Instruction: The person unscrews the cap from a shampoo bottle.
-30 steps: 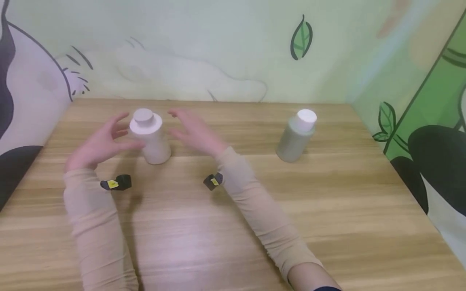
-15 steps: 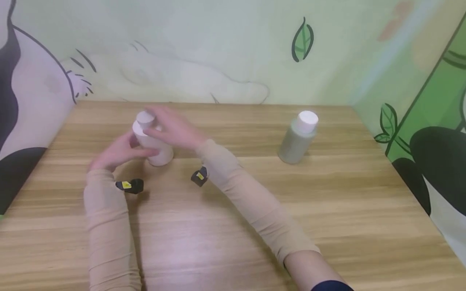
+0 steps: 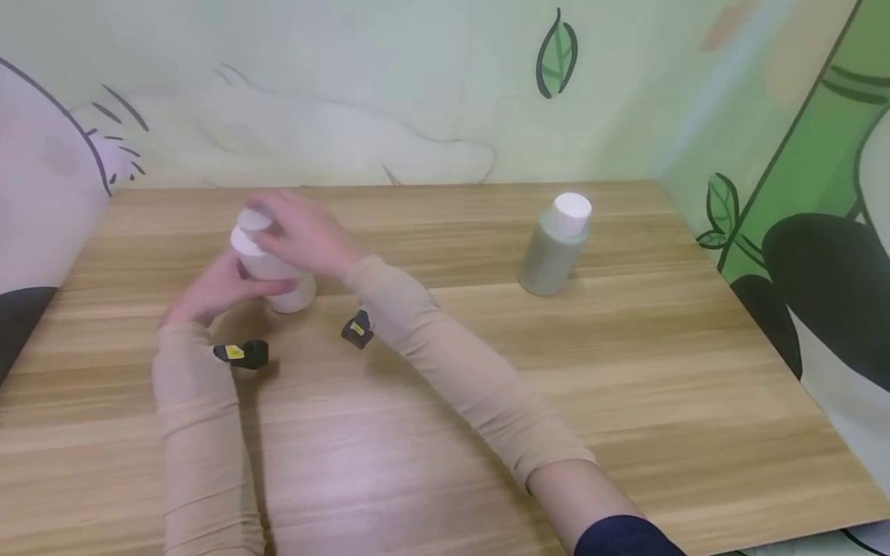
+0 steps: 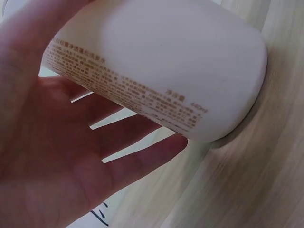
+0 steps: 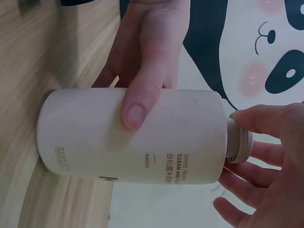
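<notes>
A white shampoo bottle [image 3: 267,266] with printed label text stands upright on the left of the table. My left hand [image 3: 208,292] holds it round the body, the thumb [image 5: 134,114] lying across the front and the fingers on the other side. In the left wrist view those fingers [image 4: 147,154] stretch along the bottle's lower side. At the top, my right hand [image 3: 304,233] pinches the round cap [image 5: 236,142] between thumb and forefinger. Its other fingers [image 5: 247,183] spread out beside the cap. The cap sits on the bottle's neck.
A grey-green bottle [image 3: 552,255] with a white cap stands farther right on the wooden table [image 3: 445,401]. Behind the table rises a wall [image 3: 389,85] painted with pandas and leaves. Small black wrist cameras [image 3: 243,354] hang from both sleeves.
Both hands were apart around the bottle a second ago. The left hand has since moved in and gripped its body, while the right came left and took the cap. The head view shifted slightly.
</notes>
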Tool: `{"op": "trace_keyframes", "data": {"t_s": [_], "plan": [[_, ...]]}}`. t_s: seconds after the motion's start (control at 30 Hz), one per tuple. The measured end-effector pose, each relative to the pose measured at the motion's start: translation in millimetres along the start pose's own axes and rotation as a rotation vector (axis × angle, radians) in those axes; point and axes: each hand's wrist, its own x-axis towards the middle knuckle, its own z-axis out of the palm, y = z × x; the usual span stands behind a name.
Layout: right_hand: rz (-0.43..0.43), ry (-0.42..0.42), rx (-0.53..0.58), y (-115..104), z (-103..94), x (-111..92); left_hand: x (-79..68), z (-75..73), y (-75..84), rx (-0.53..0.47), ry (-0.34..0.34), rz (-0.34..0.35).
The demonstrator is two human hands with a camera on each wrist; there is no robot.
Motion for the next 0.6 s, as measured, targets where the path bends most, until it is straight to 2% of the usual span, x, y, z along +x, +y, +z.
{"op": "trace_keyframes", "data": {"t_s": [0.3, 0.47, 0.6], "plan": [[0.029, 0.021, 0.074, 17, -16.7, -9, 9.0, 7.7, 19.0, 0.107, -0.009, -0.026], [0.027, 0.040, 0.170, 27, -31.3, -26, 11.9, 12.9, 32.3, 0.191, 0.006, -0.041], [0.039, 0.066, 0.203, 34, -42.4, -42, 15.2, 22.9, 46.3, 0.241, 0.008, -0.035]]}}
